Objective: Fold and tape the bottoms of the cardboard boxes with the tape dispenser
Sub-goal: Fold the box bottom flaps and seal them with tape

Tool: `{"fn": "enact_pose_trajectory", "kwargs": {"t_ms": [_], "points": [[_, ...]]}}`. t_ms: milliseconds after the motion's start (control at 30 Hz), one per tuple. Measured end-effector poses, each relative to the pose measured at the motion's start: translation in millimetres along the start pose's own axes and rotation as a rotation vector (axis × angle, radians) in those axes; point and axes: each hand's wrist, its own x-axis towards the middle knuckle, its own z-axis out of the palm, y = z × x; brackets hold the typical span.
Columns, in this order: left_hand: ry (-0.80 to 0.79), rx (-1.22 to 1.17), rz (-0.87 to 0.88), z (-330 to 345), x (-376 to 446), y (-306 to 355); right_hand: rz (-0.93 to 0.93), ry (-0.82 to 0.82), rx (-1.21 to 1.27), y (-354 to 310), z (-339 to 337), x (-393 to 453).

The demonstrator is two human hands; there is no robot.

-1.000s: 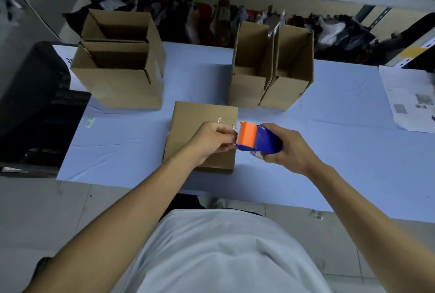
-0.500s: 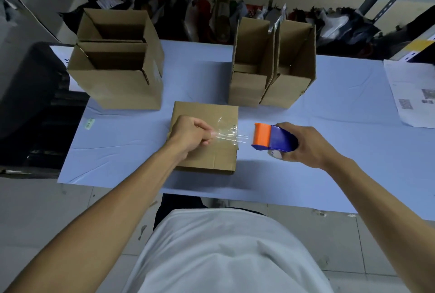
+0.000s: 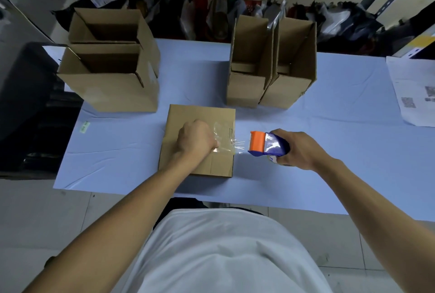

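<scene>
A cardboard box lies bottom-up in front of me on the blue table, its flaps folded shut. My left hand is over the middle of the box and pinches the free end of a clear tape strip. The strip stretches right, across the box's right edge, to the blue and orange tape dispenser. My right hand grips the dispenser just off the box's right side, above the table.
Two open boxes stand at the back left, two more at the back centre-right. Printed paper sheets lie at the far right. A dark bin is left of the table. Cluttered shelving runs behind.
My left hand has drawn the tape end leftward from the dispenser to the middle of the box. My right hand has moved the dispenser to the right, off the box, stretching the tape.
</scene>
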Motion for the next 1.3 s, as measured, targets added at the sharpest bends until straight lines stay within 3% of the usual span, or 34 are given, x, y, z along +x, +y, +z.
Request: {"fn": "enact_pose_trajectory", "kwargs": {"t_ms": [133, 267, 367, 500, 700, 1033, 1300], "points": [[0.073, 0.313, 0.095, 0, 6, 5, 0.017, -0.037, -0.027, 1, 4, 6], [-0.05, 0.141, 0.497, 7, 8, -3, -0.007, -0.064, -0.063, -4, 11, 14], [-0.097, 0.284, 0.748, 8, 10, -10, -0.004, -0.104, -0.084, -9, 13, 22], [-0.136, 0.257, 0.759, 7, 11, -15, 0.006, -0.157, -0.082, -17, 18, 30], [-0.286, 0.291, 0.693, 7, 11, -12, 0.283, -0.421, -0.072, -27, 14, 36], [-0.121, 0.47, 0.74, 24, -4, -22, 0.288, -0.016, 0.176, -18, 1, 4], [-0.092, 0.602, 0.604, 42, -17, 1, 0.346, 0.026, 0.184, -20, 14, -21]]}}
